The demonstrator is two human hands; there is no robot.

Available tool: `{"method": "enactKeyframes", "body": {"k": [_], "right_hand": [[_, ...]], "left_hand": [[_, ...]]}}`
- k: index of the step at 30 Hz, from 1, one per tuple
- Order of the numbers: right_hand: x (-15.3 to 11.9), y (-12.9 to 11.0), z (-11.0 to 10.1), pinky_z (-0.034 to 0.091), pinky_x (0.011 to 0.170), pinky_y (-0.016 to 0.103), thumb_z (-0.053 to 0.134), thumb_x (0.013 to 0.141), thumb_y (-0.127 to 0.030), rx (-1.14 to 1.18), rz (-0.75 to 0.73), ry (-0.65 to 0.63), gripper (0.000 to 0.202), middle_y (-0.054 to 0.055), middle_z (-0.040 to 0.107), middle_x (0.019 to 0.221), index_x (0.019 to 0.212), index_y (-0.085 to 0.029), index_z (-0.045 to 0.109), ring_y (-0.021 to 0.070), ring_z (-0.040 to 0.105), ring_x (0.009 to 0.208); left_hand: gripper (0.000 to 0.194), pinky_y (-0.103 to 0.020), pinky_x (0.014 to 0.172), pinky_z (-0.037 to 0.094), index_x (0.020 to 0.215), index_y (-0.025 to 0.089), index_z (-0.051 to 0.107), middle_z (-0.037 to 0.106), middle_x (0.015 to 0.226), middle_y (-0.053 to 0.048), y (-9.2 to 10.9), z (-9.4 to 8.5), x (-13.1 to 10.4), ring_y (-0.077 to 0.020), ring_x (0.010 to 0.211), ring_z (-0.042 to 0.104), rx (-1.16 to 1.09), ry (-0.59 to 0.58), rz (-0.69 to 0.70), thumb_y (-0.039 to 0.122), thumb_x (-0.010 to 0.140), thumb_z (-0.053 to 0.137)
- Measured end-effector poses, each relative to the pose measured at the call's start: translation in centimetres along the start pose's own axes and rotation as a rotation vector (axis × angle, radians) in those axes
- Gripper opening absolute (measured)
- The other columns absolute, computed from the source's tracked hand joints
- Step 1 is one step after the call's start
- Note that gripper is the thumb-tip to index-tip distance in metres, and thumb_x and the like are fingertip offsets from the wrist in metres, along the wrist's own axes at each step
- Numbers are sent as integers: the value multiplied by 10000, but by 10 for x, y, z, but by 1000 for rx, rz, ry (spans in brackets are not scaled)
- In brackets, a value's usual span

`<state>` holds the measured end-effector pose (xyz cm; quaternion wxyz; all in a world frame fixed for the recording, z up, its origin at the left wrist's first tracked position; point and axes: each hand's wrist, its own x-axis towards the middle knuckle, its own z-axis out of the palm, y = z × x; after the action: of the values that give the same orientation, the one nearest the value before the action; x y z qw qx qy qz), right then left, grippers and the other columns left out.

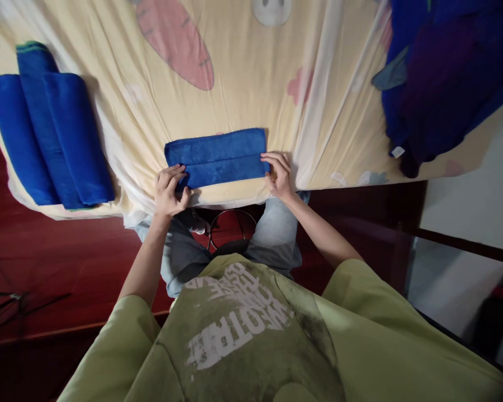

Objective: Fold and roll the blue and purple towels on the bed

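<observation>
1. On the patterned sheet (243, 106): folded blue cloth (222, 158), long axis side to side (slightly tilted, no biggie).
2. Left hand (166, 192) touching its left end, right hand (280, 177) touching the right, equally near.
3. Fingers curved, thumbs apart on both; actual pinch or not, can't tell.

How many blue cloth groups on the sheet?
3: folded set at far left, folded piece between left hand and right hand, loose heap at far right. Some may be hidden.
</observation>
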<state>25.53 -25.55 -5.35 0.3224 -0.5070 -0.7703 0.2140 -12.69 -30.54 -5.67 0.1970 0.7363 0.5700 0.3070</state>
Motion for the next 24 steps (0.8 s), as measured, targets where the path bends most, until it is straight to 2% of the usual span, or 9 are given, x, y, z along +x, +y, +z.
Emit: {"method": "enactKeyframes", "body": {"k": [4, 9, 17, 19, 21, 24], "right_hand": [[-1, 0, -1, 510, 1048, 549, 564, 918, -311, -58, -7, -42, 231, 118, 677, 1309, 1118, -217, 633, 329, 631, 1216], [1, 0, 0, 487, 1082, 548, 572, 836, -246, -27, -18, -33, 368, 128, 674, 1348, 1200, -212, 619, 328, 615, 1265], [2, 4, 7, 516, 1068, 525, 539, 935, -219, 73, -24, 64, 323, 113, 724, 1283, 1227, -228, 678, 289, 658, 1222], [0, 6, 8, 536, 1040, 510, 532, 964, -253, 98, -13, 90, 268, 109, 740, 1214, 1180, -229, 689, 281, 673, 1171], [-3, 7, 9, 556, 993, 487, 535, 997, -339, 107, 31, 122, 213, 107, 745, 1102, 1083, -226, 693, 276, 676, 1094], [-8, 8, 12, 573, 881, 447, 542, 1014, -516, 105, 133, 197, 334, 84, 678, 875, 860, -232, 628, 260, 639, 918]], "left_hand": [[473, -619, 1153, 399, 1216, 218, 666, 657, 1358, -155, 0, 0, 1, -397, 1359, 569, 40, -51, -3, 471, 817, 693], [491, -580, 1175, 412, 1266, 212, 625, 651, 1375, -147, -5, 1, 0, -364, 1359, 570, 22, -6, 29, 367, 803, 674], [340, -501, 1171, 463, 1228, 207, 623, 695, 1315, -123, -4, -3, 4, -290, 1326, 616, -142, 93, 26, 292, 903, 573], [318, -486, 1148, 485, 1224, 204, 630, 702, 1285, -122, -3, -3, 3, -283, 1295, 636, -162, 126, -24, 335, 941, 571], [336, -458, 1080, 529, 1223, 197, 638, 717, 1204, -118, -2, -2, 1, -275, 1205, 677, -165, 169, -130, 415, 973, 583], [448, -382, 891, 587, 1243, 174, 634, 718, 986, -88, -3, 2, -5, -231, 948, 721, -194, 230, -298, 543, 992, 591]]}}
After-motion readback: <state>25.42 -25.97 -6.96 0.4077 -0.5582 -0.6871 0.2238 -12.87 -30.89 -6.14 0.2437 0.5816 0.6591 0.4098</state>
